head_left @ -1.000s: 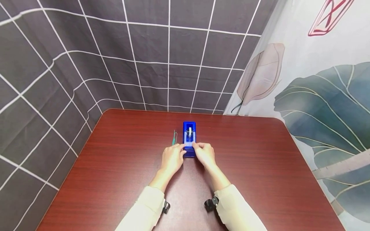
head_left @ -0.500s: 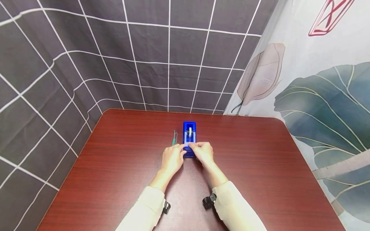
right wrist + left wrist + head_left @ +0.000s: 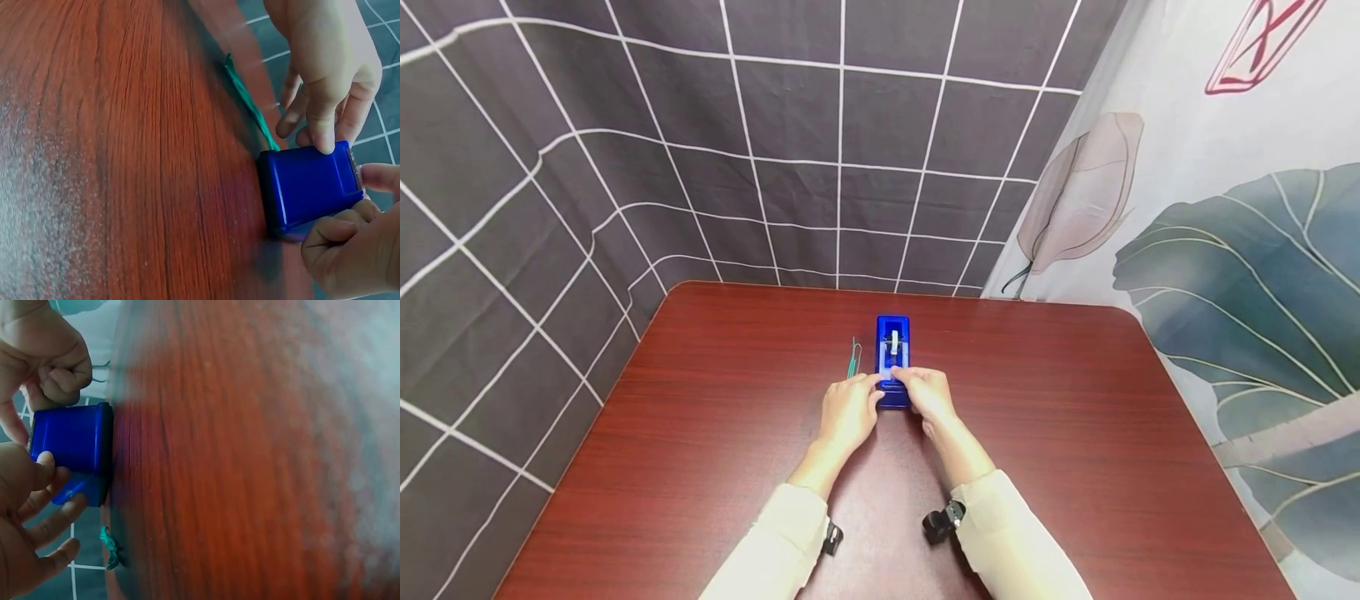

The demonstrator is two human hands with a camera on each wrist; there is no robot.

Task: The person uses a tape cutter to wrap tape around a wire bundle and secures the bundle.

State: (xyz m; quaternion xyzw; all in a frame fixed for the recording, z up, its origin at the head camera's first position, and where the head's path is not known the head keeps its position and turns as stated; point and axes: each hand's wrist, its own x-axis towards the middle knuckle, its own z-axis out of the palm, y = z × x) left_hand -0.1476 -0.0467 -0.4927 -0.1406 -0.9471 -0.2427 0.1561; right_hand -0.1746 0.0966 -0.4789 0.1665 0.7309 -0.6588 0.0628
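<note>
A blue tape dispenser point(image 3: 883, 354) stands on the table with a pale roll in its top recess. My left hand point(image 3: 848, 412) grips its left side, the thumb on the near end and the fingers along the wall. From the right, my right hand point(image 3: 931, 395) holds it, fingers curled against the side. The right thumb reaches over the top, close to the toothed cutting edge point(image 3: 356, 169) in the right wrist view. Whether that thumb touches a tape end cannot be made out. Beyond the left fingers lies a thin green cord point(image 3: 852, 362), apart from the dispenser.
The reddish-brown wooden table point(image 3: 737, 375) reaches out on both sides of the hands. Its far edge meets a dark grey curtain point(image 3: 790, 108) with white grid lines. A pale curtain with large leaf prints point(image 3: 1240, 275) hangs at the right.
My right hand has shifted slightly left, its thumb sliding inward over the dispenser's top. My left hand and the dispenser stay in place.
</note>
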